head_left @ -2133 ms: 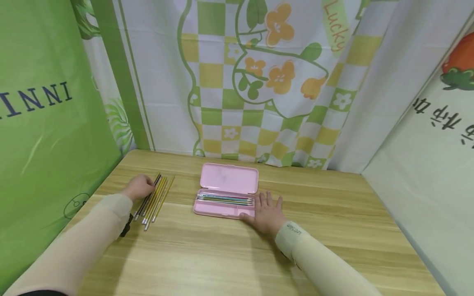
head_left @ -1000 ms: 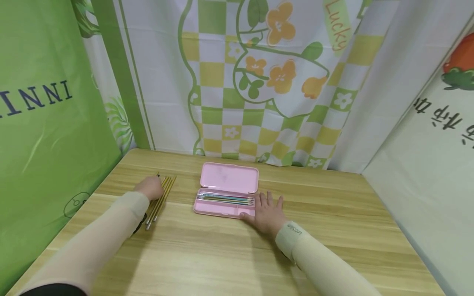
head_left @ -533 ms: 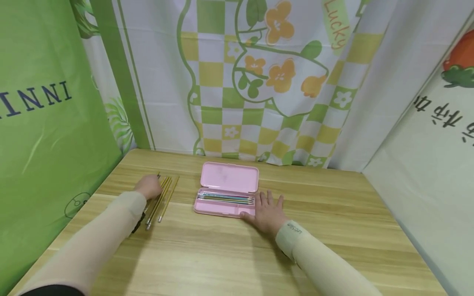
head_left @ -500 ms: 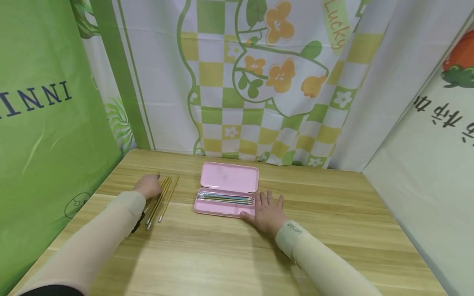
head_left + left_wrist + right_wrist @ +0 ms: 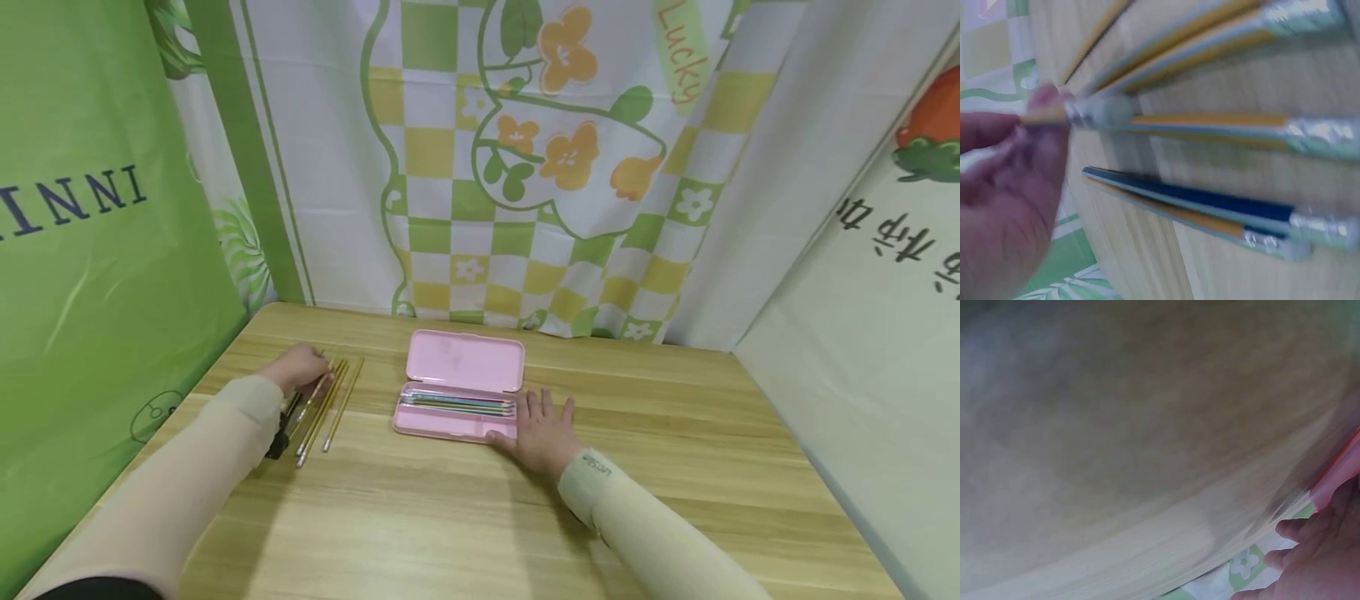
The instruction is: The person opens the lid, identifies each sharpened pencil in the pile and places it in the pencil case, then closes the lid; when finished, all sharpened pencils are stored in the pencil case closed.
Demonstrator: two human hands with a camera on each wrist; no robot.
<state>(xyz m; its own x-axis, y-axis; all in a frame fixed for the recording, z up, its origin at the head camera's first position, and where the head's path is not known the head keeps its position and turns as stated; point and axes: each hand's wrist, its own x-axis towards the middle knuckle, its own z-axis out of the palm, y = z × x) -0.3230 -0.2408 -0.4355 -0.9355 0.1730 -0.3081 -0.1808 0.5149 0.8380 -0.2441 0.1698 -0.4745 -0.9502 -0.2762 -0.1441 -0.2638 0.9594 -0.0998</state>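
Note:
My left hand (image 5: 298,367) is at the loose pencils at the table's left. In the left wrist view, its thumb and fingers pinch a pencil (image 5: 1099,111) near the eraser end; that view is blurred. Beneath and beside it lie several yellow pencils (image 5: 322,412) and a dark pencil (image 5: 1229,203), with eraser ends toward me. The pink pencil case (image 5: 442,428) lies open at the middle, with several pencils (image 5: 456,404) lying crosswise inside. Flat and spread, my right hand (image 5: 542,433) rests at the case's right end, its thumb on the case's near right corner.
The wooden table (image 5: 660,467) runs back to a patterned curtain (image 5: 525,250). A green cloth (image 5: 97,292) hangs at the left and a white panel (image 5: 855,333) at the right. The case's lid (image 5: 465,360) leans back toward the curtain.
My left hand shifted over the pencils, then drew slightly back left; a pencil is now raised in its fingers. One yellow pencil moved right, apart from the others. The right hand stayed put.

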